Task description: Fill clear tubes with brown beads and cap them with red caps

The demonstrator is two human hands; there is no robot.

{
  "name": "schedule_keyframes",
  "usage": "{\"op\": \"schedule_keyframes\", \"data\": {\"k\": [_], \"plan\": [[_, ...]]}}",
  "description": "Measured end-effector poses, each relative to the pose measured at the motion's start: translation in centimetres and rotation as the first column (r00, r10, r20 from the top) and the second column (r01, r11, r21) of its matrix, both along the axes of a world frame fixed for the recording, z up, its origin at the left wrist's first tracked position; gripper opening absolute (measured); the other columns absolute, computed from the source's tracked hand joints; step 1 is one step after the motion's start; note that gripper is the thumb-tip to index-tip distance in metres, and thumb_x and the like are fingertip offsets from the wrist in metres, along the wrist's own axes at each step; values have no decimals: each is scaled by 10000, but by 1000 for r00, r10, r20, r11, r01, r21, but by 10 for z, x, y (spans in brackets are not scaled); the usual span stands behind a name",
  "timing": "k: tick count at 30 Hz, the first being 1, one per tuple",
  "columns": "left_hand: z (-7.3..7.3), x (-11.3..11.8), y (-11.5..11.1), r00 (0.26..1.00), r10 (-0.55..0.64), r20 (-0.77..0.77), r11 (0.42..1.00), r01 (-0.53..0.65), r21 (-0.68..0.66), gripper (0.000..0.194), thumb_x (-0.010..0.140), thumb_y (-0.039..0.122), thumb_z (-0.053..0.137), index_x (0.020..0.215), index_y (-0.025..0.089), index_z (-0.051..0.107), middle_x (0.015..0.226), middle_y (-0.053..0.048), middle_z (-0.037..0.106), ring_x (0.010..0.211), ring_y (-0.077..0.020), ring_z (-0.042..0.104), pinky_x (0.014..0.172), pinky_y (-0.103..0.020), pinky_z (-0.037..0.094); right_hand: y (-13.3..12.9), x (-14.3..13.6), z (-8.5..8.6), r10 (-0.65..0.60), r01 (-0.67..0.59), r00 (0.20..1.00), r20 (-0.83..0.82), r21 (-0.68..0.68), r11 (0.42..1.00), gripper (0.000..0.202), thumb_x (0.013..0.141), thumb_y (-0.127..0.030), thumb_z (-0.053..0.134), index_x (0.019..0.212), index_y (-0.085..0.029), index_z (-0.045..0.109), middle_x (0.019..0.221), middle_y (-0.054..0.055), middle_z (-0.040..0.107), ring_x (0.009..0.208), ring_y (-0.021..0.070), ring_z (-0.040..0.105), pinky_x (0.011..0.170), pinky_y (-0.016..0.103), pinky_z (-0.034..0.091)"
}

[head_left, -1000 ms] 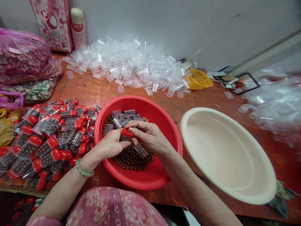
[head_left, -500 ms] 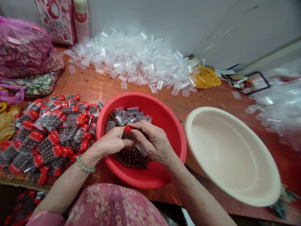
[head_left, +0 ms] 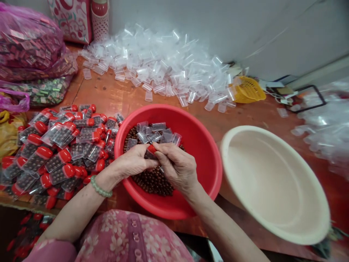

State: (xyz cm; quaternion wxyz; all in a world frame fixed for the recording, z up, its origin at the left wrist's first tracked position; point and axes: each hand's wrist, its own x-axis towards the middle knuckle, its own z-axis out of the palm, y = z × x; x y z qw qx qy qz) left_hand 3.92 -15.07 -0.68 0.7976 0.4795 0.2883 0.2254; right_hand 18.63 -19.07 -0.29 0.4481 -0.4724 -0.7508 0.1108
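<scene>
My left hand [head_left: 135,160] is closed around a small clear plastic container of dark balls, partly hidden by the fingers. On its end sits a red cap [head_left: 151,149], which my right hand [head_left: 177,164] pinches between thumb and fingers. Both hands are over a red basin [head_left: 205,160]. Inside the basin lie many brown balls [head_left: 152,182], with several clear empty containers [head_left: 158,127] on top of them at the far side. To the left, a heap of filled, red-capped containers [head_left: 58,162] spreads over the table.
A cream basin [head_left: 272,182] stands to the right of the red one. Clear containers [head_left: 163,65] are piled along the wall, near a yellow basket [head_left: 248,90]. Another clear pile [head_left: 324,123] is at the far right. Purple bags [head_left: 29,43] of small packets sit back left.
The view has shifted slightly, so most things appear a little further right. My hands remain together on the container and its red cap, the right fingers now closer against the cap.
</scene>
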Motion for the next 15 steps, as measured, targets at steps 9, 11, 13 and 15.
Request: {"op": "schedule_keyframes", "data": {"k": [9,11,13,15], "plan": [[-5,-3,1,998,34,-45,993,-29,116,167,666,117,605,831,143,604,679,33,512,740,-143,481,773,-284,390,2,0,3,63,-64,998,-18,-66,996,151,885,-131,597,972,-193,703,867,67,716,796,159,685,723,282,571],[-4,-2,1,998,22,-66,994,-15,106,144,658,99,593,794,144,600,678,33,508,737,-140,479,764,-279,388,3,5,6,86,-89,996,-32,-107,990,139,874,-145,620,969,-209,700,861,50,711,789,155,680,717,286,570],[-1,0,2,996,10,-93,994,0,110,130,650,83,579,764,144,595,675,34,506,720,-133,471,748,-274,385,5,11,9,117,-123,992,-48,-153,981,126,866,-155,639,959,-215,700,847,35,707,780,148,676,712,281,567],[1,1,2,995,-13,-104,993,26,117,119,647,82,575,747,143,590,674,34,511,694,-124,460,718,-264,381,7,15,11,161,-168,986,-52,-191,967,119,865,-158,644,951,-214,702,840,27,706,777,143,678,707,271,563]]}}
